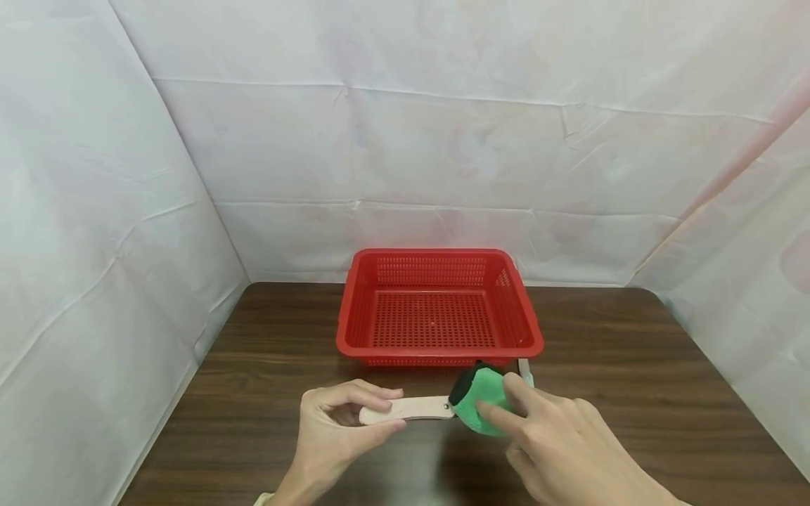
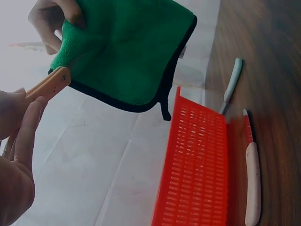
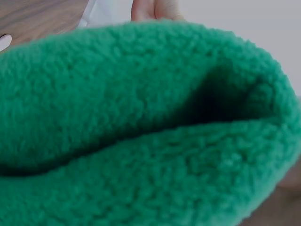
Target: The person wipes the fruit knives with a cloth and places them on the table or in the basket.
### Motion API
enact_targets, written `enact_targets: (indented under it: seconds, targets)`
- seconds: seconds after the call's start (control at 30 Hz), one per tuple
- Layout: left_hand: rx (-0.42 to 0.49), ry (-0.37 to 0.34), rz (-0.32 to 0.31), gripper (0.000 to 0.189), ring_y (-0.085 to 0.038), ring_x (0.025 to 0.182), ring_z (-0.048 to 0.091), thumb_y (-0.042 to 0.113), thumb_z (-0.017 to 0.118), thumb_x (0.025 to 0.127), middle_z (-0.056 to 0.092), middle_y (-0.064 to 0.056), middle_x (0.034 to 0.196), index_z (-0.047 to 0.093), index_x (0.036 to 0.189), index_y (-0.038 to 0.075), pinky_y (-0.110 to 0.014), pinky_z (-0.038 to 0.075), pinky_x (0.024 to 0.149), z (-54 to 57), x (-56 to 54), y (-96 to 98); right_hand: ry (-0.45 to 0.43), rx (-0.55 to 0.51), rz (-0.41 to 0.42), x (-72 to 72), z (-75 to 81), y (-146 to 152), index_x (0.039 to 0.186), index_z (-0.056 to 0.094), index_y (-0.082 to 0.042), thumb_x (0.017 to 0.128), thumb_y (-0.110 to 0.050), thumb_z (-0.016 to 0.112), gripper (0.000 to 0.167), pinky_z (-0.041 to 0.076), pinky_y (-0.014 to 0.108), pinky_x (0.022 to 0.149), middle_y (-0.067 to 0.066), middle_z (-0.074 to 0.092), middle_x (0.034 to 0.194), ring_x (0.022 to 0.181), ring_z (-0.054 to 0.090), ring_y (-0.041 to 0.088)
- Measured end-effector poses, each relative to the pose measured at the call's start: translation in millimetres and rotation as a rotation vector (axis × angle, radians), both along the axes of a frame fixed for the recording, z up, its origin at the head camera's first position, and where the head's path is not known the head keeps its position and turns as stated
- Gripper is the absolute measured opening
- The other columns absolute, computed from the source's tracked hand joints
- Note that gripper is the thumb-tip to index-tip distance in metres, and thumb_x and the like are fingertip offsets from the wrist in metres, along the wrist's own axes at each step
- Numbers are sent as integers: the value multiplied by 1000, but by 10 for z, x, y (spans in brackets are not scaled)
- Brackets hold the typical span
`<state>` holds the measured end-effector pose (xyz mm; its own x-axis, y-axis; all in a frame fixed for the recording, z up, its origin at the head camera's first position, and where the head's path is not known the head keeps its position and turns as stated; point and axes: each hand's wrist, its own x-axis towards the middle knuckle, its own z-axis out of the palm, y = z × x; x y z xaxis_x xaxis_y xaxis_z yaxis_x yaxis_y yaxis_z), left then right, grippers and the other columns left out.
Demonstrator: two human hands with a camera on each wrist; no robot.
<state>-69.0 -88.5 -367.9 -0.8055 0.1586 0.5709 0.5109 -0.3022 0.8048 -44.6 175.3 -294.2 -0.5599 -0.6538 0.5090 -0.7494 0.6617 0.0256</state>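
My left hand (image 1: 332,429) grips the beige handle of a folding knife (image 1: 420,407) between thumb and fingers, above the table in front of the basket. A rivet shows at the handle's far end. My right hand (image 1: 560,436) pinches a green towel (image 1: 484,400) with black edging against that end of the knife. The blade is mostly hidden by the towel. In the left wrist view the towel (image 2: 127,52) hangs spread out, its black-trimmed corner downward. Folded plush green towel (image 3: 117,80) fills most of the right wrist view.
A red plastic basket (image 1: 439,351) stands at the back of the brown wooden table (image 1: 285,337). Beside it lie a knife with a pale green handle (image 2: 233,80) and one with a pinkish-white handle (image 2: 253,183). White patterned sheets (image 1: 443,154) hang behind and at both sides.
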Motion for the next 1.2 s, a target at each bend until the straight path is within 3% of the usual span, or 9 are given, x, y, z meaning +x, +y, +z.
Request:
enact_targets:
  seconds: [0.33,0.4,0.57,0.7,0.8,0.9,1.03,1.13,1.2]
  targets:
    - [23,3,-2,26,-29,78,69,-20,75,64,67,-27,90,69,84,-4,-31,58,56,13,22,-35,-36,26,-50,45,7,114,97,65,-24,52,1,72,51,11,5,41,-3,45,87,50,17,-4]
    - [25,4,2,27,-28,77,69,-21,74,64,67,-26,90,69,84,-3,-29,58,56,11,28,-49,-22,24,-61,50,9,135,97,66,-24,53,0,69,50,10,5,41,-2,47,90,49,15,-5]
    - [22,-27,17,27,-27,77,69,-21,74,64,68,-23,92,69,84,-3,-28,58,56,4,45,-97,0,11,-76,62,11,189,93,64,-26,56,-2,51,46,7,5,42,-8,39,84,51,10,-6]
    - [21,-69,19,26,-28,78,69,-21,73,65,69,-22,92,69,84,-3,-29,58,57,-6,61,-146,17,0,-83,72,-6,242,91,63,-27,71,-9,32,41,4,5,44,-11,30,80,54,6,-6]
    - [20,-73,12,27,-28,78,69,-22,73,64,69,-23,92,68,83,-4,-29,58,57,-9,66,-169,41,-4,-86,75,-25,272,91,65,-26,78,-17,16,52,2,5,45,-12,28,79,56,3,-6]
    - [19,-58,3,26,-28,78,69,-23,72,64,68,-25,92,68,83,-5,-29,58,57,-8,64,-173,31,-15,-85,84,-33,298,94,69,-23,78,-15,21,51,2,6,45,-13,29,79,56,3,-7]
    - [14,-44,5,26,-29,79,69,-23,72,64,68,-25,91,67,83,-5,-28,58,57,-2,71,-174,-1,-38,-93,103,-18,318,98,72,-20,66,-4,44,46,4,5,44,-14,31,80,56,5,-8]
    - [10,-26,5,27,-29,79,69,-24,72,64,69,-23,91,67,83,-5,-28,58,57,-1,76,-179,20,-67,-93,108,-2,322,99,73,-19,69,-6,43,44,5,5,43,-14,32,81,56,7,-9]
    - [8,-14,-2,27,-29,79,69,-24,71,64,69,-23,91,67,84,-5,-28,58,57,-3,77,-182,52,-88,-95,107,7,323,99,72,-19,77,-13,32,46,6,5,43,-14,33,82,55,8,-9]
